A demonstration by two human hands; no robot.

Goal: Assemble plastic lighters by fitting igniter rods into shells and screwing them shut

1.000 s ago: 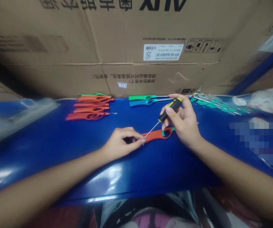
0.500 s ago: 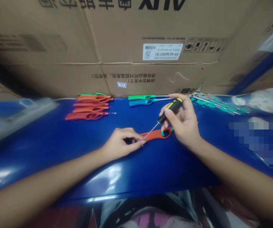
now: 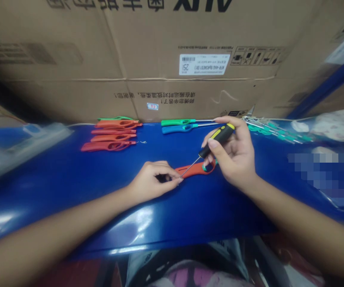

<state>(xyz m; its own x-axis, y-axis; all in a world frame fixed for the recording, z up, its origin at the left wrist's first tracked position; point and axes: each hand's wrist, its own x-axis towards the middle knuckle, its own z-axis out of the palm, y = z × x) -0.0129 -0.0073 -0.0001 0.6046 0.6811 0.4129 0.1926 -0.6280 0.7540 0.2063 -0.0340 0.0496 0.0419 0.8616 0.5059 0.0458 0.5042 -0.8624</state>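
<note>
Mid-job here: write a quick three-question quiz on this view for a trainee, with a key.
1. Which hand holds the screwdriver?
2. True or false: the blue lighter lies beside a green lighter.
3. The left hand holds:
a) a white cloth
b) the orange lighter at the screwdriver's tip
c) a strip of tape

Key:
1. The right hand.
2. True.
3. b

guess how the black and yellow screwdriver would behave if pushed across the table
The screwdriver may roll, since its thick handle looks rounded. The thin shaft is probably stiff, since it looks metallic and straight. It would likely slide on the glossy table.
</note>
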